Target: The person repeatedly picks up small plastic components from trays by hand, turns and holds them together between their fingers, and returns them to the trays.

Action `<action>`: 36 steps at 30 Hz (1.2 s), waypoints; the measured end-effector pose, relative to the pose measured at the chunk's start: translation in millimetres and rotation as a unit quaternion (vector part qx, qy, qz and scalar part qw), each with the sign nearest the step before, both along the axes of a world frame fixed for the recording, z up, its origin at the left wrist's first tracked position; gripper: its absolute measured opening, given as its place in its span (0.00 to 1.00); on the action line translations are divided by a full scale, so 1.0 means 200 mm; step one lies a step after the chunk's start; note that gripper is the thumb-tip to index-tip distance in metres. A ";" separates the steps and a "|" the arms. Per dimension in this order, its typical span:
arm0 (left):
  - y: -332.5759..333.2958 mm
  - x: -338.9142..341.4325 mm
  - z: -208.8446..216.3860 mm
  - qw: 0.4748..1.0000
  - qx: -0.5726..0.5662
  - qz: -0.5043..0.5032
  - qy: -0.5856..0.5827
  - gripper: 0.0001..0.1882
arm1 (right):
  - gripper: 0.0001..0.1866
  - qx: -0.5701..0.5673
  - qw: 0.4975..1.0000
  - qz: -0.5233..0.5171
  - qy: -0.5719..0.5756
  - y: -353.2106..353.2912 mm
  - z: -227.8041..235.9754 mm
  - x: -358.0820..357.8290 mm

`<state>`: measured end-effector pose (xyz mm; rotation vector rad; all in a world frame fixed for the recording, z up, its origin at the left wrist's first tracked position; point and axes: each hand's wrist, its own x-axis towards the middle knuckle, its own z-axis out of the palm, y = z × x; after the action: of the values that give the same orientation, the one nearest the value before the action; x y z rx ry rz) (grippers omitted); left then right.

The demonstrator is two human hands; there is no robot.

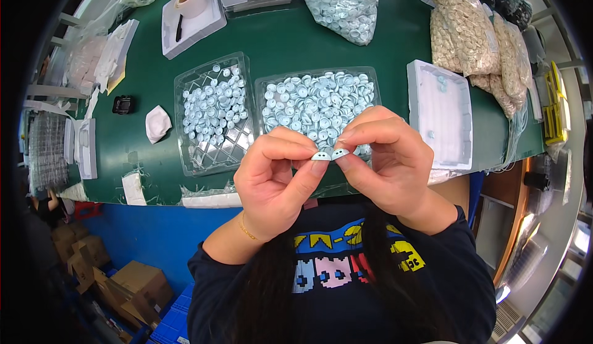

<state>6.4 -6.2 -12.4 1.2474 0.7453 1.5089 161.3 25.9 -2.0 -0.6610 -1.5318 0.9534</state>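
Note:
Just over the table's near edge, my two hands meet at the fingertips. My left hand [275, 180] pinches a small pale-blue button [320, 156] between thumb and index finger. Pinched the same way in my right hand [392, 165] is another pale-blue button [340, 153]. Both are tilted side by side, their edges touching or nearly so, with small dark holes showing. Behind my hands lies a clear plastic tray [373, 79] heaped with similar buttons, partly hidden by my fingers. To its left, a second clear tray [231, 149] holds a looser spread of them.
A white tray [448, 121] with a few blue pieces lies right. Farther back are a bag of blue buttons [346, 7], bags of beige buttons [463, 38] and a white tray [213, 25] holding a tape roll [191, 3]. Cardboard boxes [142, 285] stand lower left.

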 end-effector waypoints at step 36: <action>0.06 -0.05 0.01 0.895 -0.249 -0.263 -0.260 0.06 | 0.08 -0.428 0.792 0.301 0.316 0.02 -0.02 0.04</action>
<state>-2.7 6.0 -10.0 0.5460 0.3523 1.0311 169.8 30.2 -5.2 -0.3587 -0.6195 2.1649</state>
